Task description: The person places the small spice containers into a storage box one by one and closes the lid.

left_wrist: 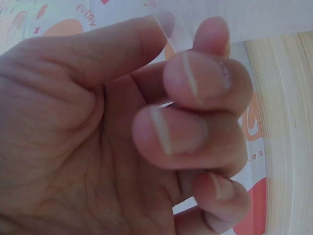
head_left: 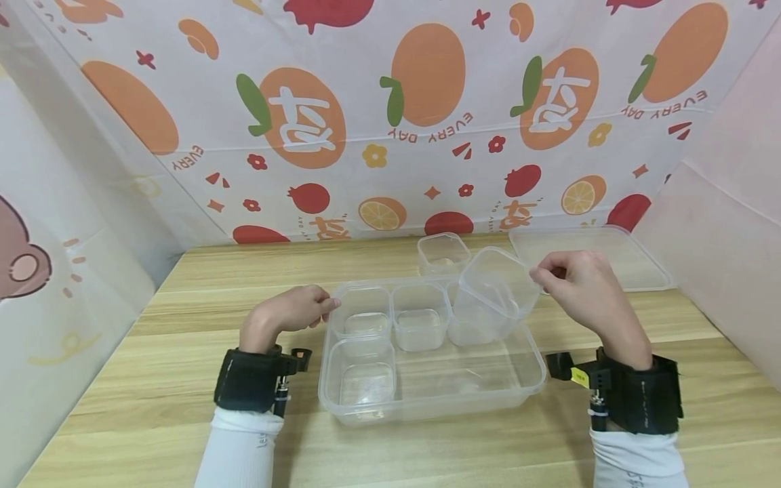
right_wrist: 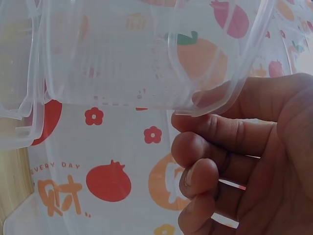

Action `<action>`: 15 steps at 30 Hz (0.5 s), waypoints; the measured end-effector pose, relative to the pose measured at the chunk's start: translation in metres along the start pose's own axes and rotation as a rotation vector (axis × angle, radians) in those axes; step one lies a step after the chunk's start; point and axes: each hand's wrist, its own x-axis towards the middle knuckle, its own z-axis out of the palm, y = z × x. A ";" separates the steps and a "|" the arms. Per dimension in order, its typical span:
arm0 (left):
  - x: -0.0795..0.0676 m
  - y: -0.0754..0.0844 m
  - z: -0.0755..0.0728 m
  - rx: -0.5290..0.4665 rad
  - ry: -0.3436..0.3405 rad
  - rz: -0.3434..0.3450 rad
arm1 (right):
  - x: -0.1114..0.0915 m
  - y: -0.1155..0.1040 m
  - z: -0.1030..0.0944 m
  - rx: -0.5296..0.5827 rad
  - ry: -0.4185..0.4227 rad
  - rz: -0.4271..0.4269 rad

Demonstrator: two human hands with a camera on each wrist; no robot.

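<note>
A large clear plastic container (head_left: 451,405) sits on the table with several small clear boxes in it, two along its back side and one box (head_left: 360,383) at its front left. My left hand (head_left: 293,310) is at its back left corner; in the left wrist view the thumb and index finger pinch a clear plastic edge, the other fingers loosely curled. With thumb and index finger, my right hand (head_left: 579,291) pinches the rim of another small clear box (head_left: 500,281). That box is tilted over the container's back right part, and the right wrist view shows its wall (right_wrist: 132,58) close up.
Behind the container stands one more small clear box (head_left: 444,254). A flat clear lid (head_left: 601,254) lies at the back right of the wooden table (head_left: 158,407). A fruit-print cloth (head_left: 366,88) hangs along the table's back edge, with pale sheets at both sides.
</note>
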 end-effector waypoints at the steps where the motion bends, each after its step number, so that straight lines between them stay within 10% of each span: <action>1: 0.000 0.000 0.000 -0.001 0.000 -0.001 | 0.000 0.000 0.000 -0.002 0.001 -0.009; 15: -0.001 0.001 -0.001 -0.011 0.000 -0.005 | 0.002 -0.002 0.004 -0.012 0.000 -0.082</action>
